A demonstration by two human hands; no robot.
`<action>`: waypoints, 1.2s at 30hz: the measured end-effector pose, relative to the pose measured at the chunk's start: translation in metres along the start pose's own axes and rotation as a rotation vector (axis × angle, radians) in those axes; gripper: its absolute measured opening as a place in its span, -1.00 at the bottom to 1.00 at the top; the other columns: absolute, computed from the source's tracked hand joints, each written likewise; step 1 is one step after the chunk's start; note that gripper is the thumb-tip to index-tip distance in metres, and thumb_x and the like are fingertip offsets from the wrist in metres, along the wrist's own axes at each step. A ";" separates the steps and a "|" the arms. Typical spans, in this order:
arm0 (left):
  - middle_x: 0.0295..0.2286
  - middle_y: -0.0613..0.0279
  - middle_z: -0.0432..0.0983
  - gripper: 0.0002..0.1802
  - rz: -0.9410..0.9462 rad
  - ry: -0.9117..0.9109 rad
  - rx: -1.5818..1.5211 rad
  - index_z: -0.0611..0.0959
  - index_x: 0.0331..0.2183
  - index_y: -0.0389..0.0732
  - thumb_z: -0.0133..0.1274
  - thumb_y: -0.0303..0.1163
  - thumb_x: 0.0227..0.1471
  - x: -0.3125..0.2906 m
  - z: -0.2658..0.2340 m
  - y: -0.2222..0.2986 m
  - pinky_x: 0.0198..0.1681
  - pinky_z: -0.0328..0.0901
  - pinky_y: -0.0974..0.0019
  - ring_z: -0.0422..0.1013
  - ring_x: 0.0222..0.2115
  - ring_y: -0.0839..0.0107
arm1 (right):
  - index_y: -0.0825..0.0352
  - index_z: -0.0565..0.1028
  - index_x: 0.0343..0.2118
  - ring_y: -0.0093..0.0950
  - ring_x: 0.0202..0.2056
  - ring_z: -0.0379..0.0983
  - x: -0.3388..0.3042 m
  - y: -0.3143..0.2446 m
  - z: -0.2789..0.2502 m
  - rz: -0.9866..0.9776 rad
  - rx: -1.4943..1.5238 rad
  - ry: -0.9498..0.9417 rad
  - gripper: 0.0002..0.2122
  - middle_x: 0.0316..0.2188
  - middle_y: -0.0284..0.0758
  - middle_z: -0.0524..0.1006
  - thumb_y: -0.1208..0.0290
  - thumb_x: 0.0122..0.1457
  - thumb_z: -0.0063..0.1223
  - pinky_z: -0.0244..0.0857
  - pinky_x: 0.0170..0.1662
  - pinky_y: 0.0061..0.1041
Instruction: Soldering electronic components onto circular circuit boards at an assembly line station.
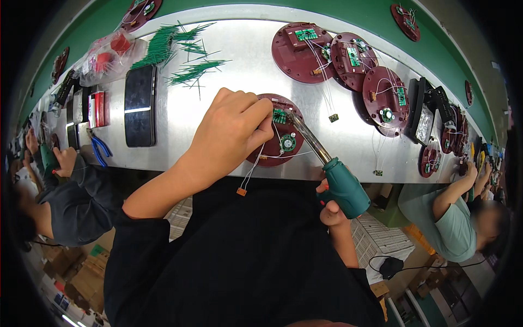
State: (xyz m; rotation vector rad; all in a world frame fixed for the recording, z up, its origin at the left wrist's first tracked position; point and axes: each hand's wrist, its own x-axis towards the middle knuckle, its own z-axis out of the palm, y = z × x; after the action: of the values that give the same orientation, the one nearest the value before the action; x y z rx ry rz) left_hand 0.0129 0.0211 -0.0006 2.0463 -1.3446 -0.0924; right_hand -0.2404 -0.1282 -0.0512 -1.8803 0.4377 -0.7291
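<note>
My right hand [331, 211] grips the green handle of a soldering gun [348, 191]. The gun's metal barrel slants up and left, its tip at a small green circuit board [279, 115]. That board sits on a dark red round plate [272, 161] by the table's near edge. Over the plate's left side, my left hand [231, 128] is closed, fingertips pinched beside the board; what they hold is hidden. A round green component [287, 143] lies lower on the plate. Thin white wires run off it, one pair ending in a small orange piece [241, 192] past the edge.
Several dark red plates with boards and wires [302, 60] lie at right. Green sticks [160, 46], a black phone [140, 106], blue-handled pliers [99, 148] and a plastic bag [109, 54] are at left. Co-workers sit on both sides; a green strip [234, 10] runs behind the metal table.
</note>
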 end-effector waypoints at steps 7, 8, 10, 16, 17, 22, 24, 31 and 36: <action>-0.49 0.29 0.51 -0.80 0.001 0.012 -0.013 0.62 -0.39 -0.18 0.31 -0.59 -0.11 -0.001 0.001 0.000 -0.20 0.27 0.24 0.44 -0.43 0.27 | 0.39 0.64 -0.46 -0.18 -0.32 0.64 0.000 -0.003 -0.003 0.036 -0.048 -0.031 -0.32 -0.53 -0.35 0.61 -0.35 0.21 0.22 0.51 -0.24 -0.33; -0.49 0.29 0.51 -0.80 0.002 0.012 -0.013 0.62 -0.39 -0.18 0.31 -0.59 -0.11 -0.001 0.001 0.000 -0.20 0.27 0.24 0.44 -0.43 0.27 | 0.39 0.64 -0.46 -0.18 -0.32 0.64 0.000 -0.003 -0.003 0.036 -0.048 -0.031 -0.32 -0.53 -0.35 0.61 -0.35 0.21 0.22 0.51 -0.24 -0.33; -0.49 0.29 0.51 -0.80 0.000 0.003 -0.002 0.62 -0.39 -0.18 0.31 -0.59 -0.11 -0.001 0.000 0.000 -0.19 0.28 0.23 0.45 -0.42 0.27 | 0.39 0.64 -0.46 -0.17 -0.32 0.64 0.002 -0.001 -0.003 0.013 -0.040 -0.051 -0.33 -0.54 -0.36 0.60 -0.34 0.21 0.24 0.51 -0.24 -0.33; -0.48 0.29 0.51 -0.80 0.010 0.003 -0.001 0.63 -0.39 -0.18 0.32 -0.58 -0.12 0.000 0.000 0.000 -0.20 0.28 0.22 0.44 -0.42 0.25 | 0.42 0.66 -0.30 -0.40 -0.34 0.62 -0.011 -0.004 0.000 0.157 0.046 0.053 -0.25 -0.43 -0.30 0.64 -0.42 0.26 0.07 0.48 -0.27 -0.45; -0.48 0.29 0.51 -0.80 0.010 0.004 0.000 0.63 -0.39 -0.18 0.32 -0.58 -0.12 0.000 0.000 0.000 -0.20 0.28 0.22 0.44 -0.42 0.25 | 0.42 0.66 -0.30 -0.40 -0.34 0.62 -0.010 -0.009 0.002 0.156 0.046 0.053 -0.25 -0.43 -0.30 0.64 -0.42 0.26 0.07 0.48 -0.27 -0.45; -0.48 0.28 0.51 -0.80 0.003 0.008 0.018 0.62 -0.39 -0.17 0.32 -0.57 -0.11 0.000 -0.002 0.002 -0.20 0.27 0.21 0.44 -0.43 0.23 | 0.59 0.52 -0.03 -0.52 -0.41 0.52 0.008 -0.024 0.005 0.276 0.079 0.017 0.06 -0.32 -0.18 0.61 -0.65 0.20 -0.30 0.41 -0.29 -0.52; -0.49 0.25 0.50 -0.82 0.020 0.006 0.020 0.62 -0.38 -0.19 0.31 -0.55 -0.06 0.001 -0.001 0.002 -0.20 0.27 0.19 0.45 -0.42 0.23 | 0.60 0.49 0.01 -0.51 -0.40 0.51 0.020 -0.028 0.013 0.274 0.145 0.028 0.08 -0.35 -0.18 0.61 -0.66 0.18 -0.30 0.41 -0.30 -0.52; -0.48 0.28 0.51 -0.79 0.020 0.038 -0.005 0.62 -0.37 -0.18 0.32 -0.58 -0.10 -0.001 0.005 0.002 -0.21 0.27 0.21 0.44 -0.42 0.24 | 0.58 0.42 0.12 -0.33 -0.31 0.58 0.042 -0.025 0.036 0.364 0.369 -0.010 0.02 -0.47 -0.22 0.54 -0.58 0.23 -0.19 0.46 -0.18 -0.40; -0.42 0.26 0.56 -0.80 0.015 0.012 -0.037 0.66 -0.31 -0.18 0.34 -0.55 -0.02 -0.003 -0.002 0.000 -0.19 0.29 0.21 0.47 -0.37 0.23 | 0.57 0.41 0.12 -0.40 -0.42 0.53 0.044 -0.024 0.041 0.310 0.377 -0.040 -0.08 -0.49 -0.26 0.52 -0.48 0.32 -0.23 0.43 0.22 -0.03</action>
State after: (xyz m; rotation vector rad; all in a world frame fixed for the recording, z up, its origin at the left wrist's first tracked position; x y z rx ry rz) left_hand 0.0123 0.0245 -0.0004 2.0025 -1.3415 -0.0971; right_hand -0.1807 -0.1161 -0.0286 -1.4313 0.5134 -0.5222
